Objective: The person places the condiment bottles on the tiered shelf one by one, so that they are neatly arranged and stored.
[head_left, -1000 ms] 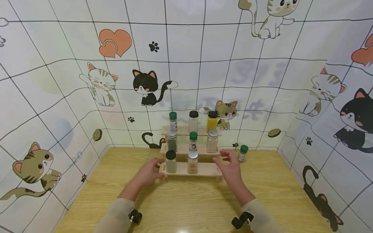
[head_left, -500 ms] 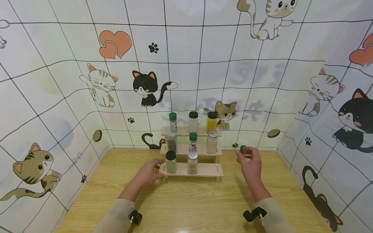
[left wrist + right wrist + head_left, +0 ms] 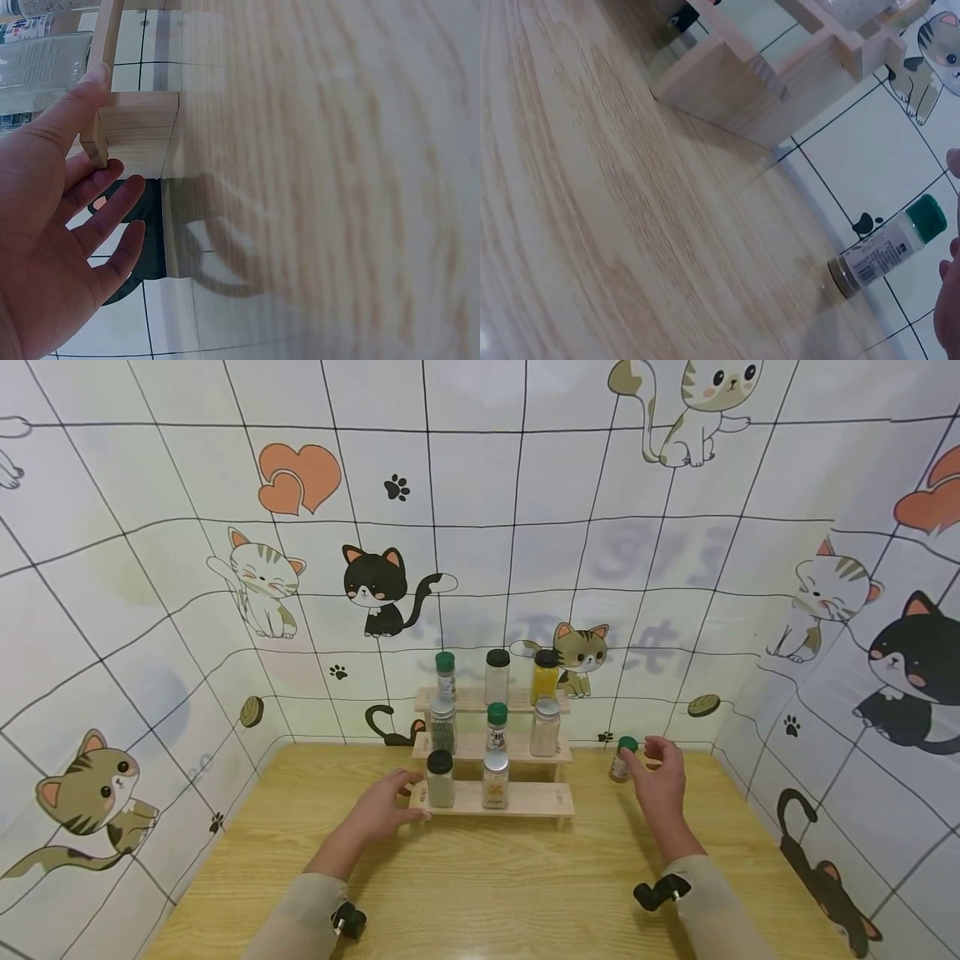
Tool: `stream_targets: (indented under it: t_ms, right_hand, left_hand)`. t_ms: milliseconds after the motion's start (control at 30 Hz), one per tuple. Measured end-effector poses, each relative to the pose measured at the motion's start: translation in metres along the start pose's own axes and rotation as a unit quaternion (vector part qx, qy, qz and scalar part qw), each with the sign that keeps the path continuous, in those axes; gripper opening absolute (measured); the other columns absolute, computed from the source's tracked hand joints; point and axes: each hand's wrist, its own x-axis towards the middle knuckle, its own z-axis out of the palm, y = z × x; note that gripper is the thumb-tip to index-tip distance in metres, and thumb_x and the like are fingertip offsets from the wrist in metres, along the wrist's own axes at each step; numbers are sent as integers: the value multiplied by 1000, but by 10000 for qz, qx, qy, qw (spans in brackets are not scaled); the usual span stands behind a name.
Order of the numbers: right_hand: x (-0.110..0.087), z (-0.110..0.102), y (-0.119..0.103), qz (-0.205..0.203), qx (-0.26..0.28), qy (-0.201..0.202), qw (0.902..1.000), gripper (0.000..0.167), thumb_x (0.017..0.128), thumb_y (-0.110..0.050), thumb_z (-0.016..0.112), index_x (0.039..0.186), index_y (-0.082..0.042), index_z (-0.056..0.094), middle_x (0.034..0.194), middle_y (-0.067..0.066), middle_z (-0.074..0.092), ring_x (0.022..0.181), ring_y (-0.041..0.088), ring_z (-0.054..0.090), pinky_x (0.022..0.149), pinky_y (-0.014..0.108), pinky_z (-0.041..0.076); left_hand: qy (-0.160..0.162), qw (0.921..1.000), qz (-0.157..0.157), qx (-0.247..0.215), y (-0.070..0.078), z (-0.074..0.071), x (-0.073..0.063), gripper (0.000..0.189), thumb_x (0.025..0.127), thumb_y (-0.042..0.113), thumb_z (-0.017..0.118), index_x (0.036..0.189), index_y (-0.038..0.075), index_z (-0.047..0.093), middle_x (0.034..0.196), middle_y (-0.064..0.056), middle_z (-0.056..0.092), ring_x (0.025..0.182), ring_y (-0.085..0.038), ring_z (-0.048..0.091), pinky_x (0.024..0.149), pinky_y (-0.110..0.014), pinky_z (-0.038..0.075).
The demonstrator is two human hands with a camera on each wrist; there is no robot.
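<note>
My left hand grips the left end of the lowest board of a three-tier wooden spice rack. In the left wrist view, the thumb lies along the board's edge and the index finger reaches behind its end, partly hidden; the other fingers are free. My right hand is beside a small green-capped spice jar standing on the table right of the rack, its thumb overlapping the jar in the head view. In the right wrist view, a gap shows between the hand and the labelled jar.
On the top tier stand a green-capped jar, a clear black-capped jar and a yellow-filled jar. Three jars fill the middle tier. A black-capped jar and a silver-capped jar share the lowest. Behind rises a cat-patterned wall covering.
My right hand has left the rack's right end, moved right to the lone green-capped jar, covered most of it, then drawn slightly right of it. My left hand stays on the rack.
</note>
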Motion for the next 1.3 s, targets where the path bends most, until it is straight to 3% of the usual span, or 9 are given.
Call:
stream_targets:
  t_ms: [367, 633, 800, 967, 1300]
  right_hand:
    - [15, 3, 16, 620, -180, -931, 9936, 67, 109, -22, 73, 163, 2, 41, 156, 29, 48, 143, 46, 48, 113, 58, 45]
    - [17, 7, 21, 756, 21, -972, 9924, 65, 109, -19, 74, 162, 0, 43, 155, 27, 51, 144, 45, 49, 115, 57, 45]
    - [16, 10, 23, 849, -67, -1037, 9910, 61, 111, -25, 72, 162, -5, 47, 155, 23, 55, 145, 41, 51, 107, 42, 50]
    - [12, 11, 26, 932, -30, -953, 9911, 54, 111, -32, 71, 157, -10, 55, 148, 18, 60, 140, 33, 53, 95, 22, 48]
    - [0, 15, 31, 815, 52, -842, 9931, 52, 110, -37, 73, 153, -12, 59, 136, 12, 62, 126, 26, 54, 80, 15, 52]
  left_hand:
    - [38, 10000, 54, -35, -3, 1, 1, 65, 88, 34, 97, 143, 13, 70, 136, -3, 69, 118, -29, 72, 99, -56, 60]
    - [30, 10000, 45, -28, -5, 2, 2, 64, 89, 33, 97, 143, 14, 70, 137, -2, 68, 119, -28, 72, 100, -55, 60]
    - [6, 10000, 33, -42, -4, 1, 1, 64, 89, 33, 97, 144, 13, 69, 138, -2, 68, 119, -29, 71, 100, -56, 59]
    - [29, 10000, -19, -55, -4, 1, 1, 63, 89, 32, 97, 144, 15, 70, 138, 0, 68, 120, -27, 71, 100, -54, 59]
    - [-10, 10000, -8, -49, -3, 0, 0, 65, 89, 31, 97, 145, 13, 70, 138, -1, 68, 120, -28, 71, 100, -55, 59]
